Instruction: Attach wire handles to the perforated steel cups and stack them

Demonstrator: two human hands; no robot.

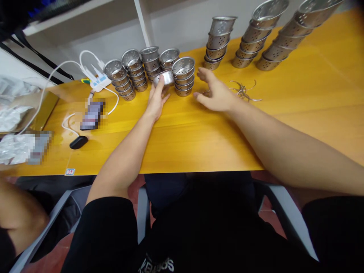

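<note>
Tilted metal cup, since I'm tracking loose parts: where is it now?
In the head view, the tilted metal cup is slightly left of centre, in the left hand, just left of a stack of cups.

Your black shirt (pixel 204 227) has short sleeves (pixel 105 227) toward four and seven-thirty o'clock, pale lettering (pixel 162 266) near six.

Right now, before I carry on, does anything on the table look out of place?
Yes: a loose tangle of thin, curved strips lies beside the right hand, unlike the neatly stacked metal cups. The stack farthest right also leans, though lens distortion may explain that. I see nothing spilled.
</note>
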